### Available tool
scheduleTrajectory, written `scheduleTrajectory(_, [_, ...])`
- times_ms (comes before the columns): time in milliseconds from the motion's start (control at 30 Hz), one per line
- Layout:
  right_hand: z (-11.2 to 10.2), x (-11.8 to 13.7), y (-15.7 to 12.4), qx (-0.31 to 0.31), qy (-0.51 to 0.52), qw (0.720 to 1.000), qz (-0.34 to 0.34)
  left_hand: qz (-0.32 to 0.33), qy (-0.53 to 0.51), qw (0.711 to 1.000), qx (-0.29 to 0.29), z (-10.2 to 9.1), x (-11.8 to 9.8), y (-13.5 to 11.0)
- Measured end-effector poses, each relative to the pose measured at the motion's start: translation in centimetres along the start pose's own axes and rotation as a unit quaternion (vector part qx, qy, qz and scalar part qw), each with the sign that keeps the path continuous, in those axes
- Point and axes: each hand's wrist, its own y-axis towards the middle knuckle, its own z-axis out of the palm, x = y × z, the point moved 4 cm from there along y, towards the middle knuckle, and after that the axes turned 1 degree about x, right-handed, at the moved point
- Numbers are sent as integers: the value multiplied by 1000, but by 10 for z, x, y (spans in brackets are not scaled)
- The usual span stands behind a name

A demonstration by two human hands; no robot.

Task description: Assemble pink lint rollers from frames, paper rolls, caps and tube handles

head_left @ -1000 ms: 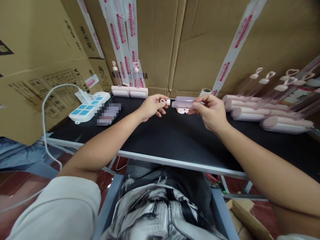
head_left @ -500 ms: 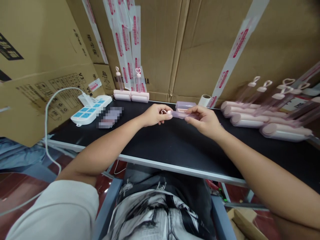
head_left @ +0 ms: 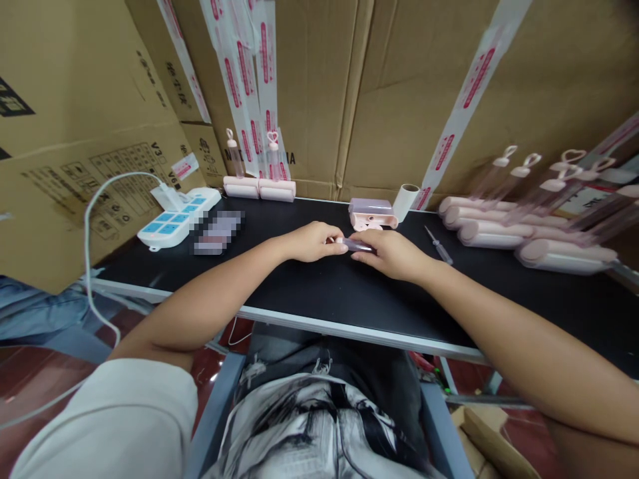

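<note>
A loose, pale grey-white sleeve (head_left: 114,412) shows at eight o'clock, its wide opening ending near the elbow, a faint curved line following the hem. At six o'clock lies the shirt front (head_left: 309,426), white and grey, printed with black, brush-like streaks and blotches. Just above it, dark charcoal trousers (head_left: 372,362) carry whitish frayed patches towards six and seven o'clock. The left hand (head_left: 314,241) and right hand (head_left: 394,254) are bare.

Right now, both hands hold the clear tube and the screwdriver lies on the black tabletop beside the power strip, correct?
No: the head view shows the screwdriver near the pink rollers, not beside the power strip. It does lie on the black tabletop, and the left hand and right hand hold the clear tube.
</note>
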Motion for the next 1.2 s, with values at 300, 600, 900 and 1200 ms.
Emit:
scheduleTrajectory(300, [-1,5,-2,-11,-62,998,-3,24,33,999,5,-3,-7,-4])
scheduleTrajectory(600, [2,11,0,0,-35,999,6,25,64,998,6,4,-9,-3])
scheduleTrajectory(900, [2,9,1,34,41,998,32,21,84,996,1,10,-10,-1])
scheduleTrajectory(1200, [5,4,2,41,81,995,31,4,94,996,9,9,-16,-4])
